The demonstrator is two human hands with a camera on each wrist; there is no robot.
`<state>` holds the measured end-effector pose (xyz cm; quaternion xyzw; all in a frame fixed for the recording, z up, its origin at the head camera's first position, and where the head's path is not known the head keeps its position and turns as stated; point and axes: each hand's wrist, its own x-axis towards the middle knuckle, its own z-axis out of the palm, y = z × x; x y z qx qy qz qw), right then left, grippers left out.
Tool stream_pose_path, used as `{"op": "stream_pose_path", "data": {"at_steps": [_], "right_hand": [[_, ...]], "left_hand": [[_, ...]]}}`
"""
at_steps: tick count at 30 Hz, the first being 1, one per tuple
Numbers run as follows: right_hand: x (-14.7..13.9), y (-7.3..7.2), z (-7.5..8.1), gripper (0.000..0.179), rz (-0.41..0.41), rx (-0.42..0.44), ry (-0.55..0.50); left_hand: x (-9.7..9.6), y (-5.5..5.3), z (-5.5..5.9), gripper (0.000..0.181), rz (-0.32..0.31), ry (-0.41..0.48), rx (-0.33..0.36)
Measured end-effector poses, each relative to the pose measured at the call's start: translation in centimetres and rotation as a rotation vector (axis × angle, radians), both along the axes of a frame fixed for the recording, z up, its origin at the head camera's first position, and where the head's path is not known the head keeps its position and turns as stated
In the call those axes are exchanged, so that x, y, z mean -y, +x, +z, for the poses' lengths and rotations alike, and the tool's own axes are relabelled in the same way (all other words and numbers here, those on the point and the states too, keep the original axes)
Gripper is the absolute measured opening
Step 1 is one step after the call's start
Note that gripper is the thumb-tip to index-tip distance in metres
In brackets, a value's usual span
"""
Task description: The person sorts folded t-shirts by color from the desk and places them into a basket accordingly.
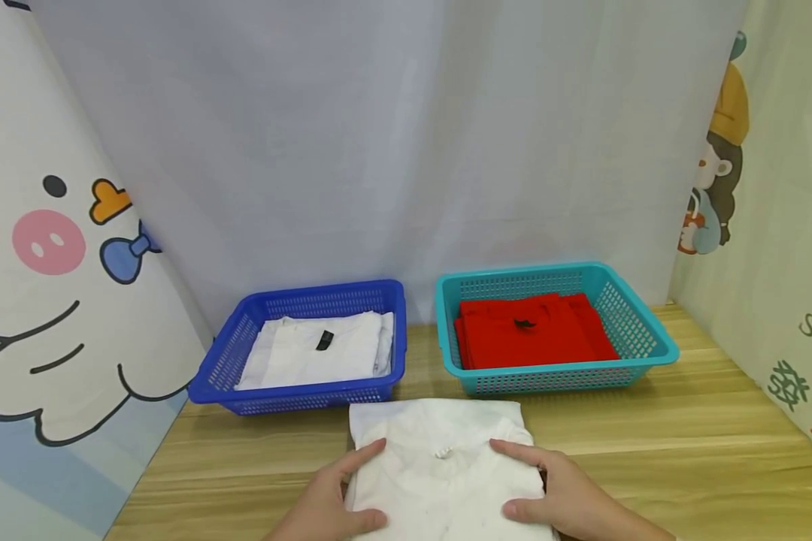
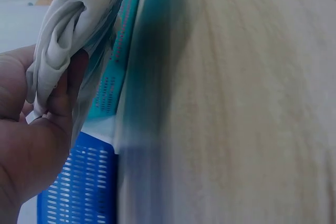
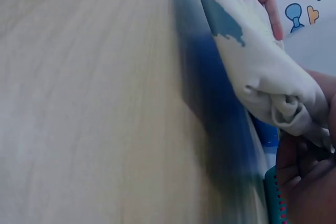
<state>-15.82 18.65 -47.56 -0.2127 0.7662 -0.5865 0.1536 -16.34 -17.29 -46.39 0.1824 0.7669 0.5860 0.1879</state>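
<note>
A folded white shirt (image 1: 449, 488) is held between both hands at the front of the table, its small neck label facing up. My left hand (image 1: 331, 496) grips its left side, with thumb and index finger on top and other fingers curled under the folds, as the left wrist view shows. On the opposite side my right hand (image 1: 565, 488) grips it the same way. Both wrist views show the shirt (image 3: 257, 61) raised off the tabletop, with dark print on its underside. Just beyond it stand a blue basket (image 1: 298, 396) and a teal basket (image 1: 562, 369).
Folded white clothing (image 1: 311, 357) with a black label lies in the blue basket. The teal basket holds folded red clothing (image 1: 534, 334). A wooden table (image 1: 690, 428) carries both baskets. Behind hangs a pale curtain (image 1: 379, 150), with cartoon-printed panels at left and right.
</note>
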Motion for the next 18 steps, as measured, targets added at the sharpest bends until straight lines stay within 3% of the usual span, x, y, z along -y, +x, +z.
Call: {"op": "stream_pose_path", "data": {"at_steps": [5,11,18], "right_hand": [[-0.1,0.7,1.2,0.075,-0.028,-0.077,-0.029],[0.5,1.1,3.2,0.08,-0.116,-0.247,-0.005],[1.4,0.3,5.4,0.081,-0.179,-0.437,0.051]], "left_hand": [[-0.1,0.6,1.4,0.08,0.035,0.056,-0.054],[0.0,1.1,3.5,0.078,0.156,0.068,-0.12],[0.6,0.6,5.9,0.08,0.169,0.085,-0.339]]}}
